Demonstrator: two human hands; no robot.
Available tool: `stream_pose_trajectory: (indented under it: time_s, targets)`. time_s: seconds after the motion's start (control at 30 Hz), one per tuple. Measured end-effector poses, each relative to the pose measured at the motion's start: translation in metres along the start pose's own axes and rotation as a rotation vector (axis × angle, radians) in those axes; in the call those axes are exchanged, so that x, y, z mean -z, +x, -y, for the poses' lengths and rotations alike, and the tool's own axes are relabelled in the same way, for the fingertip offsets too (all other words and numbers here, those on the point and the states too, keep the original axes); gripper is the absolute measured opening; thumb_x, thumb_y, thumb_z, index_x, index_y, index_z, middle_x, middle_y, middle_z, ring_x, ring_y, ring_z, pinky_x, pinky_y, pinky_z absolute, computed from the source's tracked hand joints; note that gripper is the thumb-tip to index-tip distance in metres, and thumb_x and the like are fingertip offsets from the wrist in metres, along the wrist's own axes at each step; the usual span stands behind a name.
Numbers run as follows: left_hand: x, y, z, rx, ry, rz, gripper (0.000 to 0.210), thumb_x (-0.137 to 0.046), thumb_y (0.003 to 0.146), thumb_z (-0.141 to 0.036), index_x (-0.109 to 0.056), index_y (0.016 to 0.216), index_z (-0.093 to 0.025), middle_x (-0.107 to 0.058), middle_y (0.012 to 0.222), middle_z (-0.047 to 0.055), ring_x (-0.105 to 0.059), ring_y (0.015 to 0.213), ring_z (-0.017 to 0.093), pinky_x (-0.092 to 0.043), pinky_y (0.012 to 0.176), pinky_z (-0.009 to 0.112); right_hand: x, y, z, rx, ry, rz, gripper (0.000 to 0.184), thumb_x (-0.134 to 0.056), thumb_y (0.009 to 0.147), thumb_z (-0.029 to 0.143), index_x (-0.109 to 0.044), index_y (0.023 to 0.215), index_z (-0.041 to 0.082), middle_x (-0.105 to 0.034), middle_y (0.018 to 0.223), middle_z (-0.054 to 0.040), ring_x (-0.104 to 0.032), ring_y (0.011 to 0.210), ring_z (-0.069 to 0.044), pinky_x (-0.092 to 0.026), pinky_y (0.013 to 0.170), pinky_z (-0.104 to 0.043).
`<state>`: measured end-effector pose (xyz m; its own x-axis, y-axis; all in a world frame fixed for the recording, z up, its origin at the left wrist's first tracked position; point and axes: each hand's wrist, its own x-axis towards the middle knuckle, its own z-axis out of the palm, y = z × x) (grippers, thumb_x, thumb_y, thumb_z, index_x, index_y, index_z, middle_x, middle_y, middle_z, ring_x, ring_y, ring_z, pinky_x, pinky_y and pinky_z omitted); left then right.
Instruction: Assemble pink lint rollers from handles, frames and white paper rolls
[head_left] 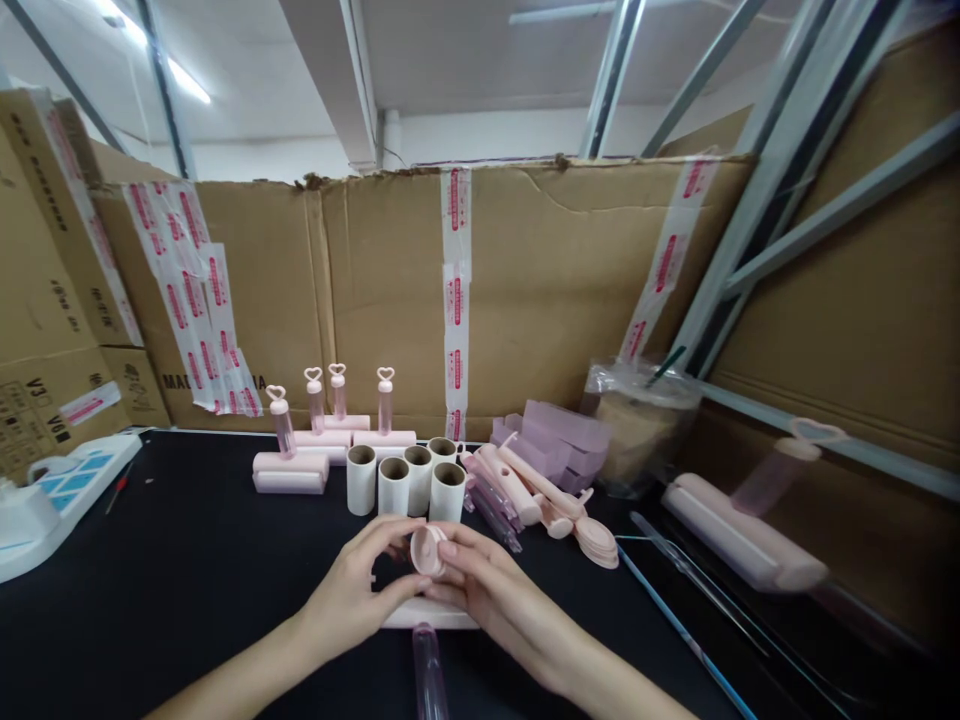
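Between my hands is a small round pale pink cap [426, 551], its hollow side turned toward the left. My right hand [499, 592] pinches it with thumb and fingers from the right. My left hand [360, 580] curves around the other side, index fingertip and thumb at the cap's edge. Just below lies a pale pink roller piece [431, 614], partly covered by my hands. A clear purple tube handle [429, 670] extends from it toward me.
Several white paper rolls [394, 490] stand ahead. Assembled pink lint rollers [291, 472] with heart-topped handles stand behind on the left. Pink parts [525, 490] and purple pieces [555, 440] pile up on the right. A bagged container [637, 430] and another roller [750, 530] sit farther right.
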<state>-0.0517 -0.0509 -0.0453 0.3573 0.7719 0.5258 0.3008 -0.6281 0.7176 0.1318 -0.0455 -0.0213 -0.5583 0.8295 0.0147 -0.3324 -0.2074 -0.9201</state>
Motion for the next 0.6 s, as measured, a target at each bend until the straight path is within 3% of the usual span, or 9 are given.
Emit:
stream_pose_trajectory:
  time_s: [0.1,0.23,0.37,0.6]
  targets:
    - [0.003,-0.001,-0.001,-0.018,0.065,-0.062,0.036,-0.064,0.079,-0.025,-0.055,0.114,-0.022,-0.062,0.106,0.006,-0.06,0.091,0.019,-0.05,0.084,0.031,0.004,0.001,0.004,0.043,-0.182,-0.043,0.026,-0.065,0.08,0.034,-0.061,0.101,0.019,-0.064,0.092,-0.0036,-0.063,0.084,-0.015,-0.048,0.085,-0.033]
    - [0.005,-0.003,-0.003,-0.049,0.176,-0.091,0.035,-0.061,0.079,-0.019,-0.053,0.113,-0.022,-0.06,0.102,0.006,-0.06,0.093,0.02,-0.05,0.083,0.031,0.009,-0.001,0.006,0.272,-0.533,-0.206,0.037,-0.07,0.074,0.034,-0.055,0.106,0.023,-0.062,0.102,-0.0042,-0.061,0.093,-0.019,-0.048,0.085,-0.035]
    - [-0.001,-0.006,0.002,-0.08,0.208,-0.035,0.038,-0.057,0.078,-0.013,-0.051,0.114,-0.023,-0.058,0.097,0.005,-0.06,0.089,0.019,-0.051,0.081,0.03,0.005,-0.005,0.001,0.348,-0.871,-0.204,0.021,-0.068,0.076,0.031,-0.058,0.093,0.023,-0.063,0.093,-0.0027,-0.06,0.09,-0.02,-0.048,0.085,-0.035]
    - [-0.012,-0.016,0.017,-0.037,0.105,-0.062,0.062,-0.056,0.082,-0.014,-0.024,0.131,-0.032,-0.059,0.101,0.0,-0.061,0.096,0.017,-0.049,0.09,0.035,-0.003,-0.003,-0.006,0.247,-0.808,-0.165,0.018,-0.068,0.073,0.026,-0.055,0.083,0.021,-0.064,0.09,-0.0015,-0.064,0.085,-0.018,-0.052,0.077,-0.03]
